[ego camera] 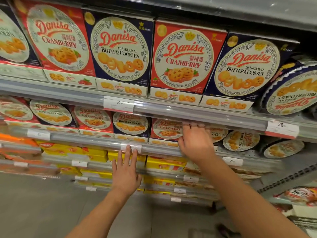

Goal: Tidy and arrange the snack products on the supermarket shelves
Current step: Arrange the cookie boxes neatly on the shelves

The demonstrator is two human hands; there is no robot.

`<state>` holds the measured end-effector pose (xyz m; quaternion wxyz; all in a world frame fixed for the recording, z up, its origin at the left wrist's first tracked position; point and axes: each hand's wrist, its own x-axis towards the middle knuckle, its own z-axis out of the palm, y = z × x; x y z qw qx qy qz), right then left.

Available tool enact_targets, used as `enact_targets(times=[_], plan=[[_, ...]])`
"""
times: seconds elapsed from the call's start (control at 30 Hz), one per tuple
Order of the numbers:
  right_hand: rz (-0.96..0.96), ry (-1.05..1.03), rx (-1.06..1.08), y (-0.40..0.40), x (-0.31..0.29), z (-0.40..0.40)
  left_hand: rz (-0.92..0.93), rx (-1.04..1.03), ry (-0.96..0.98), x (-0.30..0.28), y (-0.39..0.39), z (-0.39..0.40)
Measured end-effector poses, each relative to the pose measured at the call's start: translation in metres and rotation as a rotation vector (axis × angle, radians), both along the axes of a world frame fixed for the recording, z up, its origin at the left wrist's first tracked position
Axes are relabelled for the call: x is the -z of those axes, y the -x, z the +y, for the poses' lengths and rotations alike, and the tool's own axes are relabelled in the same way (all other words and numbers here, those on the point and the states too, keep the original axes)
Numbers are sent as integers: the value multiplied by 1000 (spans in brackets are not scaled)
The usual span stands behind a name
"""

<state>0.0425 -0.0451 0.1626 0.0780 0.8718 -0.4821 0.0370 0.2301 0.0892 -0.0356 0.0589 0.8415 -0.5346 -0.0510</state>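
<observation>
Your left hand (pixel 126 170) is sitting nearest the camera, fingers straight and spread, tips touching the price tag (pixel 131 147) on the middle shelf rail (pixel 85 140), holding nothing. Your right hand (pixel 194 143) is reaching over that rail onto the middle shelf, fingers loosely curled, fingertips lying on the right edge of a red Cranberry box (pixel 165 128); can't tell if it's actually gripping. Upper shelf is carrying big Danisa boxes in a row, red Cranberry carton (pixel 183 56) between blue Butter Cookies cartons (pixel 120 48). Round tin (pixel 291 90) is sitting upside down at that shelf's right end.
</observation>
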Motion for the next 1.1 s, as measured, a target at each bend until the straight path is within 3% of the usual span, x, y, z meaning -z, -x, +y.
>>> enact_targets(times=[0.13,0.37,0.47,0.87,1.0,1.1], plan=[[-45,49,-9,1,7,2,3,11,-9,-3,-5,2],[-201,515,-136,13,37,0,-3,11,-12,-3,-4,1],[-255,581,-184,18,41,0,-9,18,-21,-2,-5,1],[-536,161,-265,66,52,58,-7,33,-38,-2,-12,2],[-666,-149,-165,93,66,87,13,48,-66,-11,-12,3],[-812,-390,-60,105,66,99,126,57,-22,-28,-14,3]])
